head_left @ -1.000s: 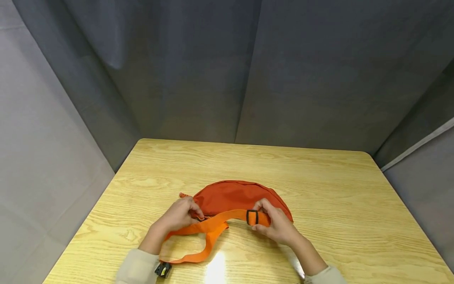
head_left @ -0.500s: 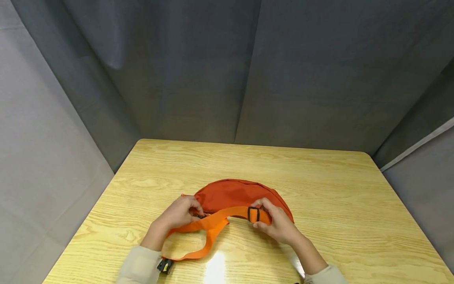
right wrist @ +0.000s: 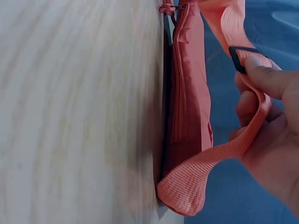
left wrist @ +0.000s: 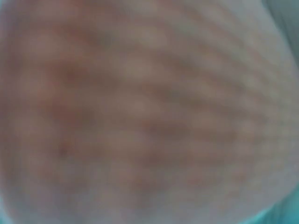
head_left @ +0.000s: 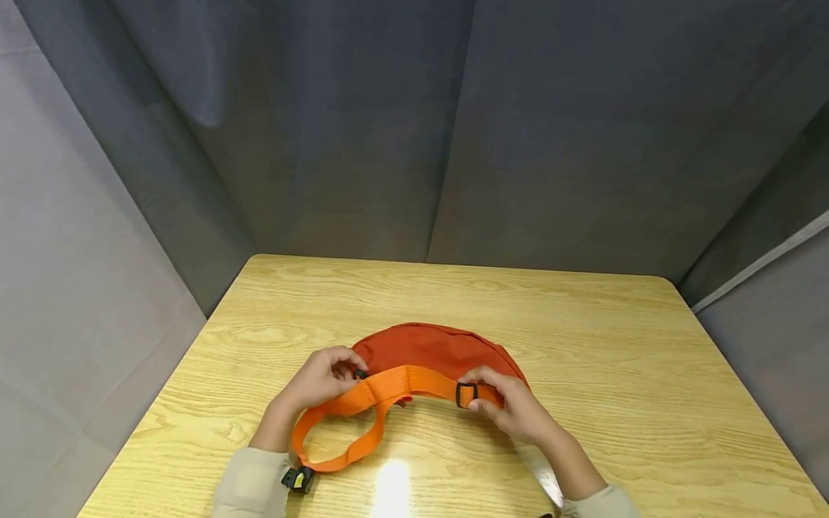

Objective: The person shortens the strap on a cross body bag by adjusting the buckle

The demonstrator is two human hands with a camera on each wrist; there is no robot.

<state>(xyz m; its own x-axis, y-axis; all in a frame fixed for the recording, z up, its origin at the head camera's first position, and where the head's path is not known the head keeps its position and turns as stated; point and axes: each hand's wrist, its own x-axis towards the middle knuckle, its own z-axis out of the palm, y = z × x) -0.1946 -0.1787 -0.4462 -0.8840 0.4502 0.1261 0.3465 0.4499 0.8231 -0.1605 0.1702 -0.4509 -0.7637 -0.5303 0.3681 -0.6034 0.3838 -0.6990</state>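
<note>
A red waist bag [head_left: 427,349] with an orange strap [head_left: 421,380] lies on the wooden table. My right hand [head_left: 512,406] pinches the strap at its black slider [head_left: 466,395], thumb and fingers on either side of the webbing. In the right wrist view the strap [right wrist: 229,151] runs under the palm to the bag's end. At the bag's left end, my left hand [head_left: 330,378] grips the strap beside a small black buckle part [head_left: 360,373]. A loop of strap hangs below it, ending in a black buckle [head_left: 299,479] near the left sleeve. A blurred surface fills the left wrist view.
The wooden table [head_left: 615,345] reaches back to dark grey curtains [head_left: 363,129]. A lighter panel [head_left: 91,288] stands at the left. A zipper pull [right wrist: 167,8] shows at the bag's edge in the right wrist view.
Both hands have shifted slightly; the left has risen a little with the black buckle part. The strap between the hands now arches higher over the bag, and the loop beneath is rounder.
</note>
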